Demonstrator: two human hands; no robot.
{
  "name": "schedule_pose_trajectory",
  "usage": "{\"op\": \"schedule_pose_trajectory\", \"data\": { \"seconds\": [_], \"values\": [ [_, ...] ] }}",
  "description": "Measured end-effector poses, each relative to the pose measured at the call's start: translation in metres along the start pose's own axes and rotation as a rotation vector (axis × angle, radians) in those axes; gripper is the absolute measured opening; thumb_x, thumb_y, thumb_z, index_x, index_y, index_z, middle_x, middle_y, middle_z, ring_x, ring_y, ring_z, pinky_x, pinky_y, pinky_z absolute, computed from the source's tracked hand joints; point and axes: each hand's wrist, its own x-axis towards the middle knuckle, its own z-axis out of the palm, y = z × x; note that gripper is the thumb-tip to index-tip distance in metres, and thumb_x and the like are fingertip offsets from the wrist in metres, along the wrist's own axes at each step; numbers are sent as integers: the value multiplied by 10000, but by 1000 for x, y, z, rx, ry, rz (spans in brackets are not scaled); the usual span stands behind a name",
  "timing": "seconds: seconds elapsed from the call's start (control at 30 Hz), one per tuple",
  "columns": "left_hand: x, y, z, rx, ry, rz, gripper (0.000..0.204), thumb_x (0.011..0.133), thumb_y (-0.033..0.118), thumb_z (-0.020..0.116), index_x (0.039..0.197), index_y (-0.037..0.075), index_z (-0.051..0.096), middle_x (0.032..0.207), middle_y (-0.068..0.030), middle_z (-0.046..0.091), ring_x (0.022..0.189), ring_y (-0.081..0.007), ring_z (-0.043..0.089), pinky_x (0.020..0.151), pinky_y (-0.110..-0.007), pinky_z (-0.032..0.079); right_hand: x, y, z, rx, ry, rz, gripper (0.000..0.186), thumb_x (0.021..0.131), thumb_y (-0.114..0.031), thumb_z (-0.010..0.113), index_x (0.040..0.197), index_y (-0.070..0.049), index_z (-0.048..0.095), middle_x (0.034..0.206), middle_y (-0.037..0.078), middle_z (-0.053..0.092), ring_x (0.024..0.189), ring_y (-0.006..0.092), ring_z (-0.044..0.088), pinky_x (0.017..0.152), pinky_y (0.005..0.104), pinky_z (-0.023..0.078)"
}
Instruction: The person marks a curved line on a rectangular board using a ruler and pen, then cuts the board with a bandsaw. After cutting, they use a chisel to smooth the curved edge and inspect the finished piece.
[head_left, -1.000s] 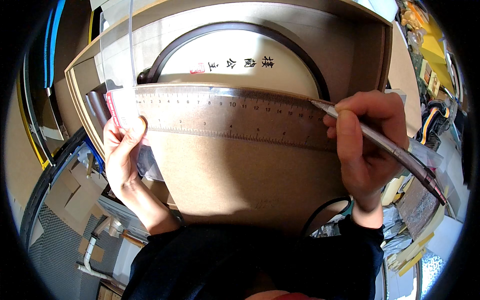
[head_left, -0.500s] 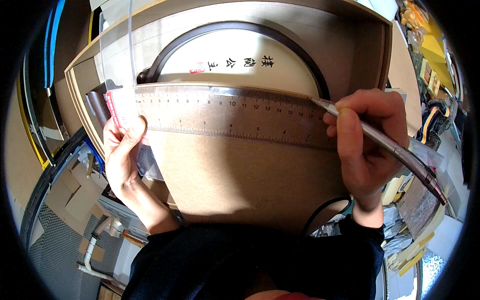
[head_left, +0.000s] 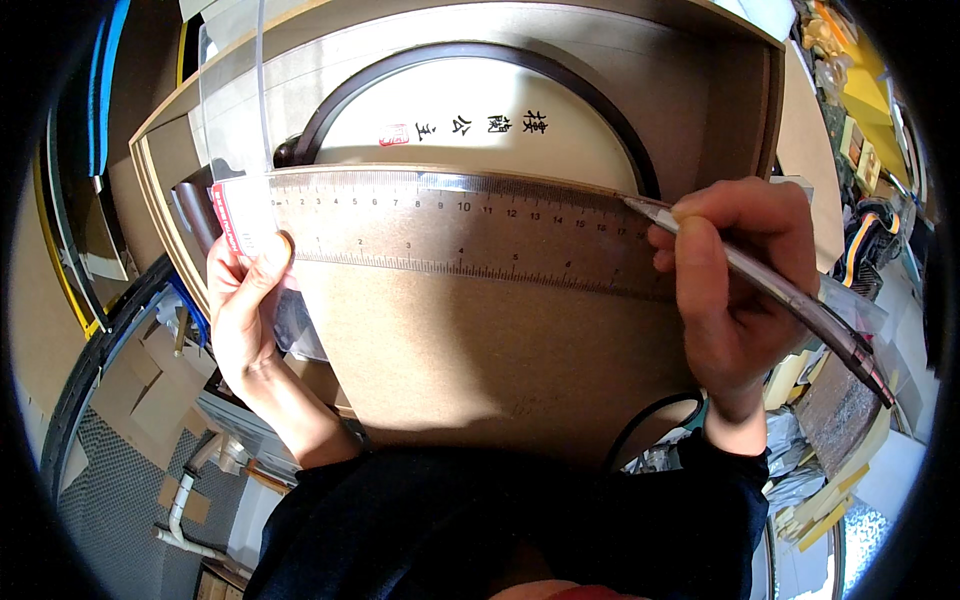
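Note:
My left hand (head_left: 252, 285) pinches the labelled end of a transparent ruler (head_left: 390, 225) between thumb and fingers. The ruler lies across the upper part of a brown fibreboard sheet (head_left: 410, 350), along its far edge. In my right hand (head_left: 740, 270) is a slim metallic pen (head_left: 785, 290), held in a writing grip. The pen's tip meets the ruler's upper edge near the right end, where my fingers cover the scale. Beyond the sheet shows part of a round panel (head_left: 460, 105) with a dark rim, a cream face, black characters and a red seal; its near part is hidden.
A shallow wooden box (head_left: 775, 110) surrounds the round panel. Clear plastic (head_left: 232, 90) stands at the box's left side, by a dark cylindrical piece (head_left: 194, 215). A black loop (head_left: 650, 415) lies by the sheet's lower right. Assorted materials crowd the far right; white pipe (head_left: 178, 505) is lower left.
Almost nothing differs; the back end of the pen has shifted very slightly. Both hands, the ruler and the sheet keep their places.

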Motion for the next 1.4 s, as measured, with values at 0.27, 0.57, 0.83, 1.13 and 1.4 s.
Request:
{"op": "schedule_pose_trajectory", "data": {
  "seconds": [0.27, 0.57, 0.83, 1.13, 1.4],
  "values": [
    [0, 0, -2, 3, -5, -3, 198, 787, 122, 709, 932, 11, 632, 748, -33, 636, 586, -81, 566, 571, -202, 464, 2, 11, -3, 142, 143, -222, 198, 949, -160, 430, 1047, 8, 470, 871, 178, 613, 702, 158, 606, 642, 260, 505],
    [0, 2, -3, -42, -30, -61, 192, 804, 113, 693, 947, -1, 634, 752, -39, 641, 611, -78, 602, 561, -191, 497, -12, 8, -22, -419, -35, -312, 325, 710, -84, 737, 997, -40, 591, 986, 173, 646, 937, 297, 627, 852, 410, 471],
    [1, 0, -3, -38, -14, -55, 192, 850, 149, 649, 958, -5, 608, 742, -38, 630, 582, -72, 603, 537, -204, 523, -12, 9, -22, -499, -190, -373, 437, 628, -211, 801, 972, -107, 553, 1058, 138, 649, 1023, 320, 612, 872, 435, 471],
    [2, 2, -3, -5, -33, -59, 199, 845, 164, 656, 950, 4, 601, 769, -45, 638, 613, -80, 620, 566, -217, 529, -13, 14, -19, -467, -157, -381, 406, 624, -209, 801, 935, -93, 568, 1053, 146, 649, 1019, 329, 612, 824, 414, 510],
    [1, 2, -4, 48, -48, -19, 186, 815, 135, 688, 936, 16, 613, 736, -8, 621, 560, -47, 558, 522, -177, 460, -15, 9, -20, -493, -151, -332, 366, 629, -217, 809, 896, -80, 598, 1055, 160, 652, 1051, 332, 602, 917, 498, 455]
  ]
}}
